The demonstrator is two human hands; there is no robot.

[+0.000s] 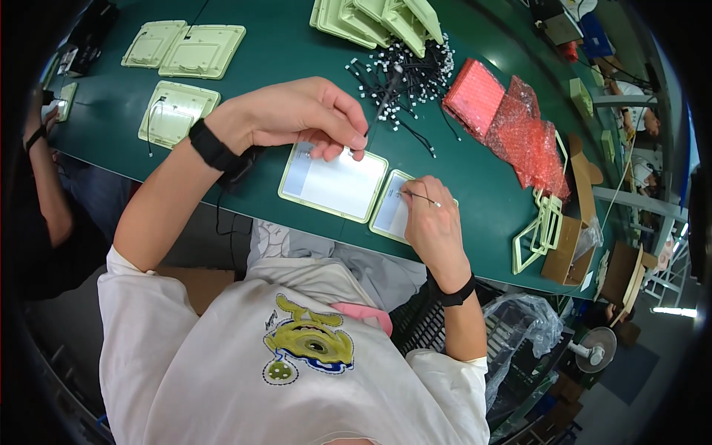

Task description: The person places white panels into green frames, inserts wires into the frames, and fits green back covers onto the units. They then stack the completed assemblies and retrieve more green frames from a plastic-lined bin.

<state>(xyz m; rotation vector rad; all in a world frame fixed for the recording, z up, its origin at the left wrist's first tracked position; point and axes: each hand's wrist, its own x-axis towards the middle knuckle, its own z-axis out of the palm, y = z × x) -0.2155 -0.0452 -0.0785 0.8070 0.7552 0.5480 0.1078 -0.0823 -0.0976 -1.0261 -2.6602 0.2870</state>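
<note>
My left hand (pixel 315 119) is closed in a pinch above a pale-green framed panel (pixel 334 182) with a white face. From its fingertips a thin black cable (pixel 377 115) runs up toward the pile; a small white bit shows below the fingers. My right hand (pixel 434 222), fingers closed, rests over a second, smaller framed panel (pixel 389 208) and holds a short black cable (pixel 424 197) with a white connector at its end. That hand covers part of the smaller panel. Beyond both hands lies a tangled pile of black cables (pixel 415 74) with white connectors.
Stacked pale-green housings (pixel 371 22) stand at the back. Several more housings (pixel 178 111) lie to the left, with cables on them. Red bubble wrap (pixel 504 119), loose green frames (pixel 545 222) and a cardboard box (pixel 571 252) are on the right. Another person's arm (pixel 52 185) shows at far left.
</note>
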